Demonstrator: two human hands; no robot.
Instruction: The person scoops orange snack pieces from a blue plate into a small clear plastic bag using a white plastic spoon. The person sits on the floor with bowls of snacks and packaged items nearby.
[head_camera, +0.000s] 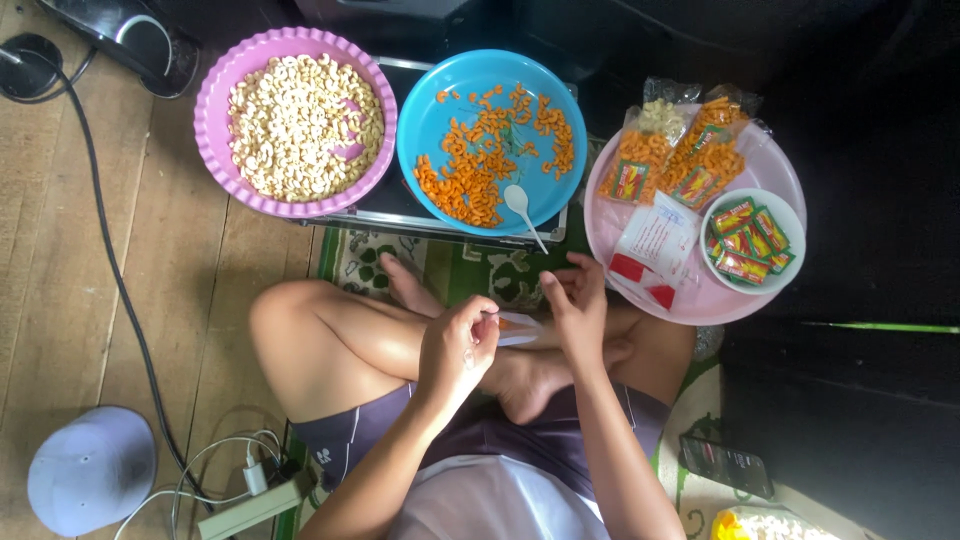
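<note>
The person sits cross-legged on the floor, and both hands meet above the crossed legs. The left hand (456, 350) is curled, with its fingertips pinched on one end of a small clear plastic bag (517, 328) that has a little orange at its edge. The right hand (577, 305) is at the other end of the same bag, with fingers bent; they seem to hold it, but I cannot tell exactly how they grip. The bag lies between the two hands, just over the feet and below the blue bowl (436, 110). This blue bowl holds orange snack pieces (478, 160) and a white plastic spoon (521, 206) lies at its lower rim. To the left of it, touching, is a pink bowl (213, 95) full of pale cashew nuts (300, 125). Both bowls stand on a dark box-like thing. On the right is a round pink tray (775, 170) with filled snack bags (675, 150), a stack of empty white and red bags (655, 245), and a small white bowl (790, 215) of green and red labels (745, 240). On the wooden floor at the lower left lie a light cap (90, 468) and a power strip (250, 505) with cables. A phone (725, 465) lies at the lower right.
</note>
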